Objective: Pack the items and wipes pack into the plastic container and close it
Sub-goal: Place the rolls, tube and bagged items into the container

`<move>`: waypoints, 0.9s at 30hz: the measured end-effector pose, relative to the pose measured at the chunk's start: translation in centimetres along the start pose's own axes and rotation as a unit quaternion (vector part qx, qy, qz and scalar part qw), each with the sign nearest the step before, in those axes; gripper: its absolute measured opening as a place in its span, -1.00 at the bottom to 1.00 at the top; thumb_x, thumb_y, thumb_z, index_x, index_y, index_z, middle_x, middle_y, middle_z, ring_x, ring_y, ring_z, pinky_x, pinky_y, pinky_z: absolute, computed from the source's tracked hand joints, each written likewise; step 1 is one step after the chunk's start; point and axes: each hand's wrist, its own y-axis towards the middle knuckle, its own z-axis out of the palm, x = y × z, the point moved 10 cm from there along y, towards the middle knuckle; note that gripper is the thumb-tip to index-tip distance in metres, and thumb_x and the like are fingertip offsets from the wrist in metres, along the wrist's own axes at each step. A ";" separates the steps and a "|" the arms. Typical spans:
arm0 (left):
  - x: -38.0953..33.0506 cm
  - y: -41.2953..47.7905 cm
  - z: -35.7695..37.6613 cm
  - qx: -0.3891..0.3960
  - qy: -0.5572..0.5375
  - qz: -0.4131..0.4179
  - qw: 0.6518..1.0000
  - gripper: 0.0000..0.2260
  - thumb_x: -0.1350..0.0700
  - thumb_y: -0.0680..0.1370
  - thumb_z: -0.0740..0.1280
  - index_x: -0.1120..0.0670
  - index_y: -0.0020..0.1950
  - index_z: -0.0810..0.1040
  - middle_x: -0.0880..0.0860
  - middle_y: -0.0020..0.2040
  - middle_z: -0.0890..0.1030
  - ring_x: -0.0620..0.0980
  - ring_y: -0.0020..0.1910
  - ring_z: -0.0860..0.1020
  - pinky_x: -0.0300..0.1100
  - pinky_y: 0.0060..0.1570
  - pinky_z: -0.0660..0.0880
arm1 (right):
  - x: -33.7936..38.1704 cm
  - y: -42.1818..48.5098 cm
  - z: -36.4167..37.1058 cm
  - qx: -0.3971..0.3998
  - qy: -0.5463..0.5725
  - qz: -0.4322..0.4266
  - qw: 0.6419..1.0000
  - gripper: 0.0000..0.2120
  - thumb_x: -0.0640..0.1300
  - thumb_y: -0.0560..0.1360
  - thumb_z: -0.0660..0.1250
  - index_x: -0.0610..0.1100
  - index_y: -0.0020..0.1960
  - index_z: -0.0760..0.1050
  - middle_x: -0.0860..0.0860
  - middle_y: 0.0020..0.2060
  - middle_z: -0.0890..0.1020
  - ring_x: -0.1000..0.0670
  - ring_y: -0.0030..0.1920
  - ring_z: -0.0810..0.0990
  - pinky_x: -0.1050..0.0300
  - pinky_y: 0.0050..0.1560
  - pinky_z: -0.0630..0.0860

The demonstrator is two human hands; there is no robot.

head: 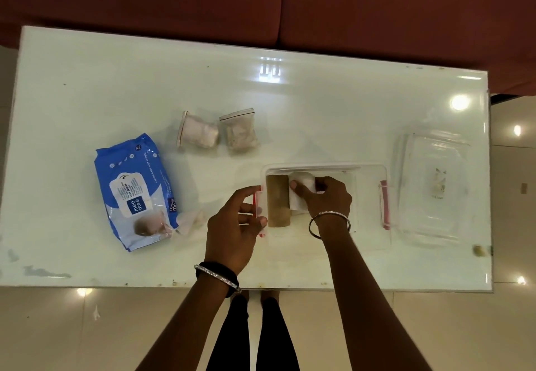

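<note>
Gripping the left wall of the open container (368, 167), the left hand (232, 234) pinches it beside a red latch, while the right hand (327, 199) presses a white roll (298, 193) down inside, next to a brown roll (278, 201). Wipes (135, 193) lie at 9 o'clock of the container, two zip bags (217, 132) at 11 o'clock, and the clear lid (432, 187) at 3 o'clock, all apart on the table (87, 80).
</note>
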 end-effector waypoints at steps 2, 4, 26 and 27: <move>0.0 0.4 -0.7 0.001 -0.004 0.003 1.000 -0.67 0.17 0.50 0.42 -0.10 0.22 0.55 -0.10 -0.14 0.64 -0.23 -0.18 0.63 -0.49 -0.22 0.51 | 0.1 -0.3 -0.4 -0.001 -0.008 0.004 1.000 -0.36 0.24 0.28 0.53 -0.17 0.17 0.58 -0.04 0.07 0.67 -0.08 0.11 0.62 0.17 0.02 0.40; 0.5 1.0 -1.8 -0.015 -0.047 -0.019 0.999 -0.75 0.13 0.52 0.40 -0.02 0.18 0.58 0.01 -0.11 0.68 -0.10 -0.13 0.66 -0.31 -0.13 0.59 | 0.4 -1.0 -2.0 -0.039 -0.005 0.003 0.999 -0.38 0.22 0.31 0.52 -0.15 0.20 0.56 -0.03 0.06 0.66 -0.06 0.06 0.64 0.21 0.00 0.38; 5.9 13.1 -5.8 -0.093 -0.419 -0.379 0.820 -0.44 -0.08 0.44 0.46 0.17 0.31 0.41 0.15 0.18 0.52 0.09 0.16 0.53 0.01 0.13 0.49 | 18.2 1.7 8.6 0.059 -0.142 -0.159 0.975 -0.45 0.04 0.49 0.39 -0.17 0.37 0.32 -0.15 0.25 0.51 -0.20 0.28 0.48 0.01 0.21 0.41; 6.0 13.3 -5.7 -0.096 -0.419 -0.385 0.816 -0.37 -0.09 0.42 0.48 0.15 0.38 0.36 0.14 0.27 0.50 0.09 0.22 0.52 0.01 0.18 0.48 | 18.1 1.9 9.1 0.065 -0.156 -0.151 0.974 -0.42 0.05 0.47 0.40 -0.17 0.37 0.31 -0.15 0.25 0.51 -0.20 0.28 0.48 0.00 0.20 0.42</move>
